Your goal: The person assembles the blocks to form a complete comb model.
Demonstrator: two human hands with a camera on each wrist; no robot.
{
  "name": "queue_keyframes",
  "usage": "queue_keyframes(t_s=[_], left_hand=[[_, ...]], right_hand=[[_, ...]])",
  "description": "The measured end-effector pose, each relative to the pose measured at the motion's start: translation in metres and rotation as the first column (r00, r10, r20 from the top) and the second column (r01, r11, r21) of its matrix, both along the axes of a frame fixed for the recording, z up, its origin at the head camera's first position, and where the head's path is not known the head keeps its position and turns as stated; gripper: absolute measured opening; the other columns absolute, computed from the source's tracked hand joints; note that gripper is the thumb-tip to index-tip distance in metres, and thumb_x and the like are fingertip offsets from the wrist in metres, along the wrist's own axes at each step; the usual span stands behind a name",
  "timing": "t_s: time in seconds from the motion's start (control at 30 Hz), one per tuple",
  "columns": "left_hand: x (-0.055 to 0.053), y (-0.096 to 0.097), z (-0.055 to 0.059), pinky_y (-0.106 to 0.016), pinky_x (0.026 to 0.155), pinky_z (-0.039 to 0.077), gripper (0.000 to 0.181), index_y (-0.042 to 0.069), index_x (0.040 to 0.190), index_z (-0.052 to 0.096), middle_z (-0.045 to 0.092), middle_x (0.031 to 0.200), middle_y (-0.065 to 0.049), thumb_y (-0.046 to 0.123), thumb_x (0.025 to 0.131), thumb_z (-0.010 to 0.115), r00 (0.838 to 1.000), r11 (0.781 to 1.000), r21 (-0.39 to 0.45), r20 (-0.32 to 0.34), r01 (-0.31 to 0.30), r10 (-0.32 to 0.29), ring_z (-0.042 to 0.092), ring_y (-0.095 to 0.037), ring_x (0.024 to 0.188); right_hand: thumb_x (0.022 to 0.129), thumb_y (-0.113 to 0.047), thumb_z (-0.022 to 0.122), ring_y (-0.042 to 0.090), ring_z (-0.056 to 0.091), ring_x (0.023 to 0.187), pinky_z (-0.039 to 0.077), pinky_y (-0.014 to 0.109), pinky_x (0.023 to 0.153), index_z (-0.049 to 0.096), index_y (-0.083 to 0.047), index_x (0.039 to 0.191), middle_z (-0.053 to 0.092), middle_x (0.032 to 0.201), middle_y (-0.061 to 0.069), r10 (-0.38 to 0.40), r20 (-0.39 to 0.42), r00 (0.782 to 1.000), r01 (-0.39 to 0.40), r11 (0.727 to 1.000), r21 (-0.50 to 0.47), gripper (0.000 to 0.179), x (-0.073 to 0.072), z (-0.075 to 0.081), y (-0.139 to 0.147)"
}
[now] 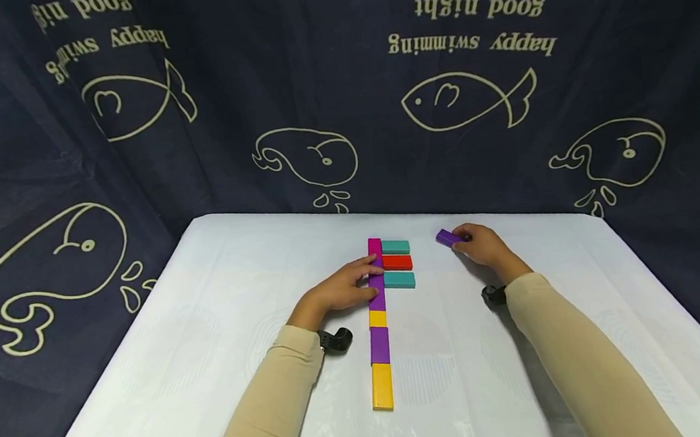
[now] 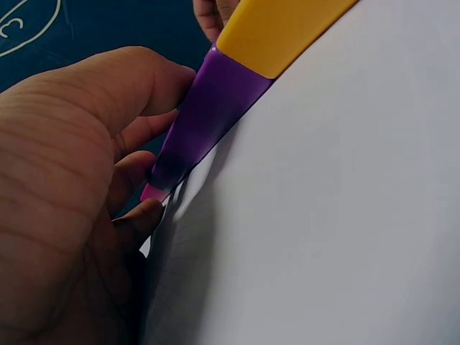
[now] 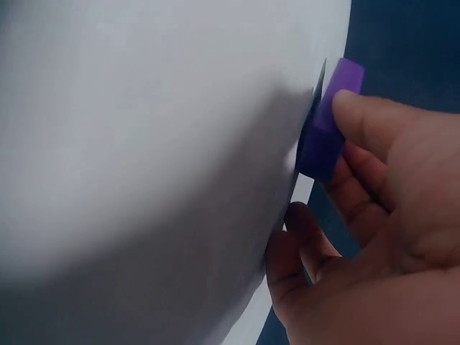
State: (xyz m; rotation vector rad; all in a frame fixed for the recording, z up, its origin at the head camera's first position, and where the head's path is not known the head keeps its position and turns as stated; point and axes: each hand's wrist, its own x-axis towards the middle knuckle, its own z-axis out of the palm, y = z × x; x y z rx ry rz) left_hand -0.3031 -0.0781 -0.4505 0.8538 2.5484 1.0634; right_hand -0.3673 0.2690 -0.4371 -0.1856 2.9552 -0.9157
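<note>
A straight column of coloured blocks runs along the table: a magenta block at the far end, a purple block, a short yellow block, another purple block and a longer yellow block nearest. Extending right from its far part are a teal block, a red block and a second teal block. My left hand rests against the column's far part, its fingertips and thumb touching the blocks. To the right, my right hand pinches a loose purple block between thumb and fingers.
A white cloth covers the table. A dark curtain with fish and whale drawings hangs behind its far edge. Both wrists carry a black strapped device, the left one near the column.
</note>
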Motion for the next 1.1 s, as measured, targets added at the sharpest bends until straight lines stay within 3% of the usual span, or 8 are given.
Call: queue_keyframes(t_s=[0.17, 0.3, 0.7, 1.1], left_hand=[[0.000, 0.000, 0.000, -0.046, 0.118, 0.025, 0.047, 0.017, 0.139, 0.059, 0.027, 0.162, -0.003, 0.022, 0.093, 0.066, 1.000, 1.000, 0.010, 0.002, 0.002, -0.002, 0.023, -0.027, 0.148], [0.000, 0.000, 0.000, -0.046, 0.118, 0.025, 0.047, 0.016, 0.139, 0.058, 0.027, 0.161, -0.004, 0.021, 0.093, 0.066, 1.000, 1.000, 0.013, -0.002, 0.007, -0.007, 0.023, -0.027, 0.148], [-0.001, 0.001, -0.001, -0.044, 0.118, 0.024, 0.048, 0.016, 0.139, 0.058, 0.028, 0.161, -0.003, 0.022, 0.093, 0.066, 1.000, 1.000, 0.004, -0.002, 0.007, -0.007, 0.023, -0.026, 0.148], [-0.001, 0.000, 0.000, -0.044, 0.119, 0.023, 0.047, 0.015, 0.139, 0.058, 0.027, 0.162, -0.004, 0.022, 0.093, 0.065, 1.000, 1.000, 0.003, -0.015, 0.023, -0.023, 0.023, -0.026, 0.148]], right_hand=[[0.097, -0.013, 0.061, 0.034, 0.054, 0.106, 0.048, 0.043, 0.086, 0.057, -0.001, 0.132, 0.056, 0.130, 0.023, 0.010, 0.025, 1.000, -0.009, 0.998, -0.068, 0.037, 0.003, 0.006, -0.005], [0.096, -0.012, 0.062, 0.029, 0.052, 0.099, 0.045, 0.036, 0.078, 0.059, -0.002, 0.130, 0.056, 0.129, 0.021, 0.013, 0.030, 0.999, -0.010, 0.994, -0.107, 0.035, 0.006, 0.012, -0.011], [0.095, -0.008, 0.062, 0.029, 0.050, 0.095, 0.045, 0.035, 0.076, 0.061, -0.001, 0.127, 0.060, 0.112, 0.017, 0.077, 0.026, 0.997, -0.073, 0.990, -0.121, 0.033, 0.026, 0.026, -0.023], [0.091, -0.006, 0.065, 0.029, 0.053, 0.094, 0.045, 0.033, 0.069, 0.065, -0.003, 0.120, 0.064, 0.110, 0.015, 0.172, -0.072, 0.983, -0.179, 0.978, -0.104, 0.030, 0.047, 0.032, -0.034]])
